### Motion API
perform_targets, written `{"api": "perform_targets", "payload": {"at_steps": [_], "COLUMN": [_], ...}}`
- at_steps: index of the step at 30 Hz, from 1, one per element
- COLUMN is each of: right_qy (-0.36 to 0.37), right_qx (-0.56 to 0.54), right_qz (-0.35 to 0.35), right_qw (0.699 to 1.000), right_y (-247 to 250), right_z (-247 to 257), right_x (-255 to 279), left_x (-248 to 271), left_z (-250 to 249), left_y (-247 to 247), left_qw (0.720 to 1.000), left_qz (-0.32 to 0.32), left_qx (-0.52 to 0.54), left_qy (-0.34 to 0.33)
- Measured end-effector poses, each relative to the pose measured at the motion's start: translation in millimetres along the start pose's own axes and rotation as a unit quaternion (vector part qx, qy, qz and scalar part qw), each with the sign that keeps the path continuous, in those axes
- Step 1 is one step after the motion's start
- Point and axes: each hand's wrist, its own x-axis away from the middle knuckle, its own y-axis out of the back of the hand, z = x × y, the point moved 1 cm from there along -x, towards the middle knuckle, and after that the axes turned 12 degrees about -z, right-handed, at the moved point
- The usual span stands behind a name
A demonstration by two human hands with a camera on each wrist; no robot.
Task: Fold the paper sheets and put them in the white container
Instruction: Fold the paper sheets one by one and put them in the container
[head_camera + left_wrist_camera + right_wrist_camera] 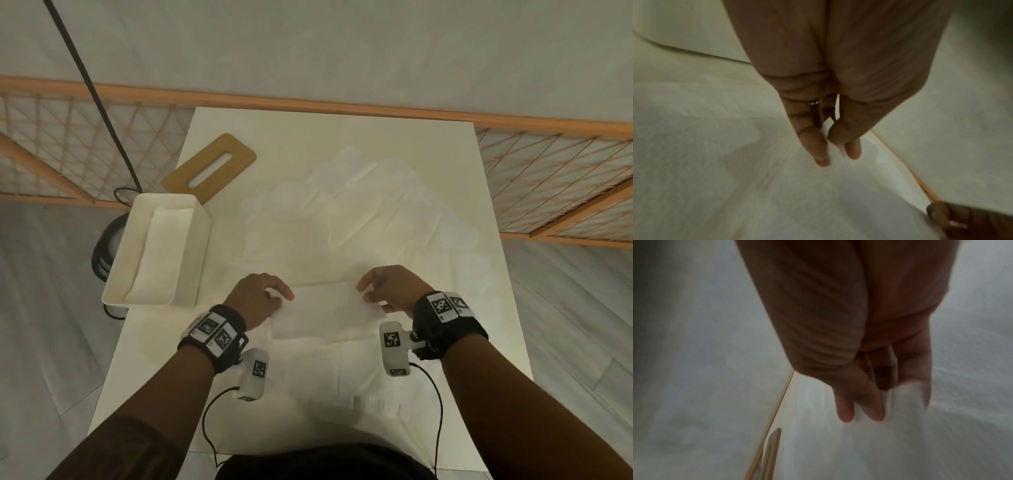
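Both hands pinch one sheet (325,310) over the table (445,171): left hand (255,298) on its left end, right hand (390,289) on its right end. Left of the sheet, the container (191,260) holds folded paper (161,253). Beyond the container lies a wooden lid (236,156); loose sheets (359,205) lie beyond the held sheet.

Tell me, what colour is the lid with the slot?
Light wooden brown; the lid shows best in the head view.
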Motion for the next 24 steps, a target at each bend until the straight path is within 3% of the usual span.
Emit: {"api": "perform_targets", "payload": {"at_steps": [4, 7, 10, 13, 17, 24], "right_qy": [0.013, 0.089, 0.139, 0.139, 0.133, 0.168], "right_qx": [0.165, 0.367, 0.3, 0.253, 0.29, -0.003], "right_qz": [-0.03, -0.101, -0.16, -0.13, -0.112, -0.19], "right_qw": [0.986, 0.92, 0.93, 0.949, 0.941, 0.967], "right_y": [2.2, 2.1, -14.4, -41.5, -60.9, -33.3], "right_z": [6.0, 23.2, 48.7, 67.3, 70.2, 78.3], "right_x": [-6.0, -16.8, -24.8, -35.7, -48.4, -38.0], "left_x": [1.5, 7.0, 10.9, 12.8, 15.9, 13.2], "left_z": [1.1, -3.4, -8.8, -10.1, -14.1, -14.2], "left_y": [-15.0, -22.3, -31.3, -38.1, -39.5, -38.0], "left_qw": [0.994, 0.967, 0.949, 0.943, 0.942, 0.944], "left_qz": [-0.012, -0.062, -0.052, -0.013, -0.005, 0.009], "left_qx": [-0.09, -0.211, -0.262, -0.294, -0.302, -0.297], "left_qy": [-0.065, -0.129, -0.168, -0.157, -0.147, -0.144]}}
